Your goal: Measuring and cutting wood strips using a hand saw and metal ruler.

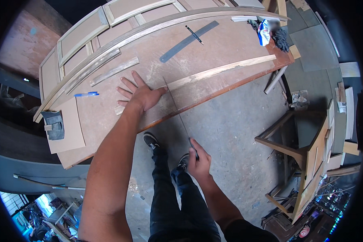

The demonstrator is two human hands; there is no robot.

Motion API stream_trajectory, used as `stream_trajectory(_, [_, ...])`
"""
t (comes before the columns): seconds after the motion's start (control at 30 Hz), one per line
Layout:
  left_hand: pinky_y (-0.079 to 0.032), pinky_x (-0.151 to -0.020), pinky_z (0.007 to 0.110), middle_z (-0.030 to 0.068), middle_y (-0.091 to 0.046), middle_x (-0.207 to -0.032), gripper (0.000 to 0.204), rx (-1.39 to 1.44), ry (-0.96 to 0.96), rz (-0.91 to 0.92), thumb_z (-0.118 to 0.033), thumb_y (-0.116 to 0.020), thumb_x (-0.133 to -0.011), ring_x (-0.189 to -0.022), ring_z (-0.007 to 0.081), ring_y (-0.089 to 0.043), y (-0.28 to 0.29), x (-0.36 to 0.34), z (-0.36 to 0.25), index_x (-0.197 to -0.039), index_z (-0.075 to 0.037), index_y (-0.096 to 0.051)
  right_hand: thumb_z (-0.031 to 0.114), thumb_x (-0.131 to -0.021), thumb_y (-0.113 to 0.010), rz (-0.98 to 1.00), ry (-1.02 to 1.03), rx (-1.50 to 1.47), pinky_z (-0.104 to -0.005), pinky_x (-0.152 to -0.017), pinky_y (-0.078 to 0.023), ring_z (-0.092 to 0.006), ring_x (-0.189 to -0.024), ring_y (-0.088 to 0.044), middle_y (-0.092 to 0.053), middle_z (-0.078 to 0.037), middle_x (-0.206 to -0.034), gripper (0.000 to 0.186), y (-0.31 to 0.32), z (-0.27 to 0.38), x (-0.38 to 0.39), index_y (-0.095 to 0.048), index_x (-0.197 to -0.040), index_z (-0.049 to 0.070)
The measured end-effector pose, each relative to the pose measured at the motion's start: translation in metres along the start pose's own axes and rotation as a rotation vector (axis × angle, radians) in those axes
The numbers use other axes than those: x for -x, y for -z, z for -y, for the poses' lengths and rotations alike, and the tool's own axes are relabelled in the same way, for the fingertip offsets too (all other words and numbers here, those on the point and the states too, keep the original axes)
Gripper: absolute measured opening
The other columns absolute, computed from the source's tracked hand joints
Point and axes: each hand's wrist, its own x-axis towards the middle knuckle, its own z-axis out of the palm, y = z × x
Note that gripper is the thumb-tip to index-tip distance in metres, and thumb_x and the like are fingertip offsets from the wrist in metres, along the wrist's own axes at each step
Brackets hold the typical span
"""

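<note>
Carefully: resting spread left hand (145, 97) over long pale wood strip (226, 72), on brown wooden table (230, 48). Holding black handle (195, 153) of thin grey metal saw (178, 109) in curled right hand (201, 162), past near edge of table. Might nick left thumb (163, 90), just beside saw, after sudden skip. Might shift strip by pressing too softly.

No lettering legible; no numbers or signs readable either
</note>
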Motion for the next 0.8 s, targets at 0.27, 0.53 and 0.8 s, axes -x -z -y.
stream_trajectory(0.27, [0.003, -0.113, 0.079, 0.0296, 0.028, -0.165, 0.14, -0.024, 0.012, 0.016, -0.072, -0.074, -0.077, -0.148, 0.0567, 0.028, -0.001, -0.002, 0.001, -0.163, -0.012, 0.019, 0.006, -0.101, -0.059, -0.011, 0.036, -0.012, -0.0372, -0.083, -0.059, -0.0341, -0.097, -0.076, -0.073, -0.027, -0.114, 0.03, -0.004, -0.012, 0.011, -0.065, -0.129, -0.005])
stream_trajectory(0.53, [0.003, -0.114, 0.078, 0.0295, 0.03, -0.164, 0.14, -0.031, -0.002, 0.021, -0.073, -0.073, -0.078, -0.148, 0.0569, 0.028, 0.001, -0.004, 0.006, -0.162, -0.013, 0.021, 0.005, -0.1, -0.059, 0.109, -0.137, -0.01, -0.0371, -0.081, -0.06, -0.034, -0.094, -0.077, -0.073, -0.027, -0.113, 0.031, -0.016, 0.016, -0.04, -0.065, -0.129, -0.006])
stream_trajectory(0.8, [0.003, -0.113, 0.078, 0.0294, 0.031, -0.164, 0.14, -0.013, -0.025, 0.043, -0.073, -0.073, -0.078, -0.148, 0.057, 0.029, 0.001, 0.0, 0.0, -0.162, -0.012, 0.021, 0.004, -0.099, -0.059, 0.002, -0.058, -0.028, -0.0396, -0.089, -0.059, -0.0393, -0.107, -0.073, -0.071, -0.027, -0.12, 0.03, 0.004, 0.002, 0.012, -0.066, -0.127, -0.005])
